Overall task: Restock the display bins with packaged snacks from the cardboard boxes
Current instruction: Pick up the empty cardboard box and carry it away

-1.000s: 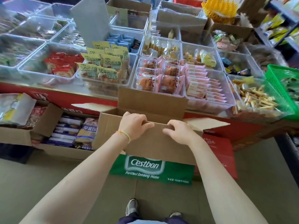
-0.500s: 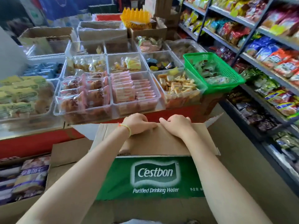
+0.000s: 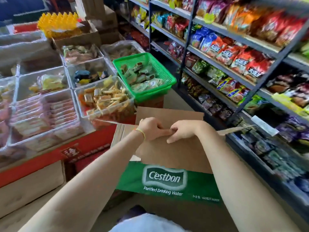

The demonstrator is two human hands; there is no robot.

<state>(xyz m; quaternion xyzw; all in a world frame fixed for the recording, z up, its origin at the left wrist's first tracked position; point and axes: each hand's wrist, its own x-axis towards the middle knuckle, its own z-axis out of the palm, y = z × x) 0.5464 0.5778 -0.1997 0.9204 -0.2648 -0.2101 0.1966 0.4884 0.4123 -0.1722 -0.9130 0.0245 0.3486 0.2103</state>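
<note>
One cardboard box (image 3: pixel 168 153), one green basket (image 3: pixel 164 73) (two hands (image 3: pixel 151 127)).

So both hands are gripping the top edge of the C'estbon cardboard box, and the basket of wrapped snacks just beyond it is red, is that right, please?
Not quite: the basket is green, not red, as the head view shows. The rest stands: the left hand and the right hand both grip the top edge of the C'estbon cardboard box, with the basket just beyond it.

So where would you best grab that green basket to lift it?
Probably by the rim of the green basket, one hand on each long side, coming from above. Its lip flares outward, giving fingers an edge, and the mesh walls slope inward below.
</note>
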